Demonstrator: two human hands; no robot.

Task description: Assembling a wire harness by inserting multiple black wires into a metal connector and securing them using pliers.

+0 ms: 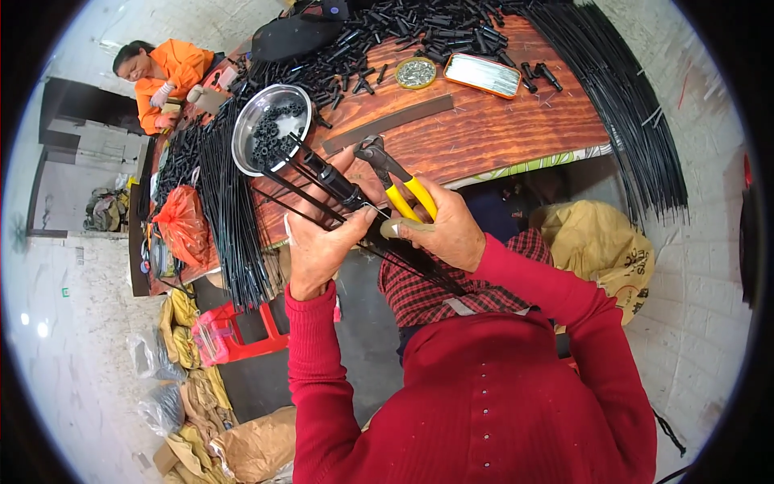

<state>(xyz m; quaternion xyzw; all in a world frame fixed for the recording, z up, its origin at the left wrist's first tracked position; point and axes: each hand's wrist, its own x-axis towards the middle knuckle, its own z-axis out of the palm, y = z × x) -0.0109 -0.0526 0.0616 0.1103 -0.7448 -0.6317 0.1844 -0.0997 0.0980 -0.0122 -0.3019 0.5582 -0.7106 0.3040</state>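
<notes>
My left hand (316, 256) is closed around a black tube-and-rod frame (343, 187), which has a thick jointed tube and several thin rods. The frame lies at a slant, its lower rods running down over my lap. In my right hand (453, 230) are end-cutting pincers (421, 195) with yellow handles and dark jaws pointing up and left. My right thumb and fingertips meet the frame next to my left thumb. A short pale wire or pin seems to stick out between the thumbs, too small to make out. The pincers' jaws are beside the tube, not on it.
On the wooden table (484, 133) stand a metal bowl (243, 139) of black rings, a round dish of small metal pieces (416, 73) and a tray of pins (484, 76). Black rods (230, 206) overhang the edge. A co-worker (181, 68) sits far left; a red stool (270, 331) stands below.
</notes>
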